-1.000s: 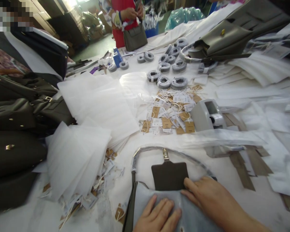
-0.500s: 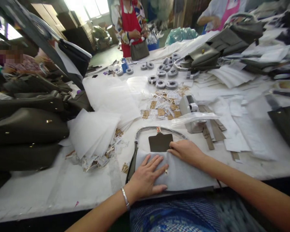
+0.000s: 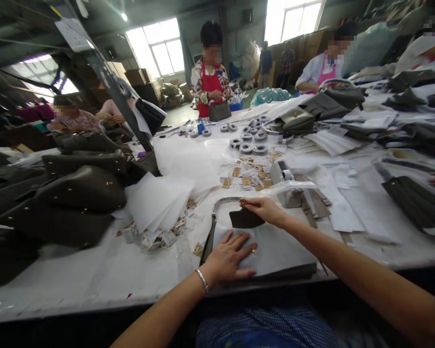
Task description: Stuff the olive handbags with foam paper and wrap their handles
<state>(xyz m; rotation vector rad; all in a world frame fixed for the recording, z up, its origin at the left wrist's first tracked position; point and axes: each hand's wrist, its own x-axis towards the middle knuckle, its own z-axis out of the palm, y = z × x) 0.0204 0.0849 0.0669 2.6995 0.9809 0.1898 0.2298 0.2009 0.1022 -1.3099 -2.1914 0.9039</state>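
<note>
A dark handbag wrapped in a grey-white sheet [image 3: 275, 251] lies flat at the near table edge in front of me. My left hand [image 3: 227, 257] rests on the wrapping with fingers spread flat; a silver bangle is on the wrist. My right hand [image 3: 263, 210] reaches further out and pinches the bag's dark leather flap [image 3: 243, 220] near its metal clasp, lifting it. The bag's wrapped handle [image 3: 223, 203] curves just beyond the flap.
White foam sheets [image 3: 159, 200] and paper tags [image 3: 247, 176] lie to the left and ahead. A tape dispenser [image 3: 284, 176] stands right of the flap. Dark handbags [image 3: 79, 193] pile up at left. Grey tape rolls [image 3: 250, 142] sit farther back. Other people work around the table.
My head has lifted, so more of the room shows. My right hand moved forward from the wrapping to the flap's far edge and raised it. The left hand stays on the wrapping.
</note>
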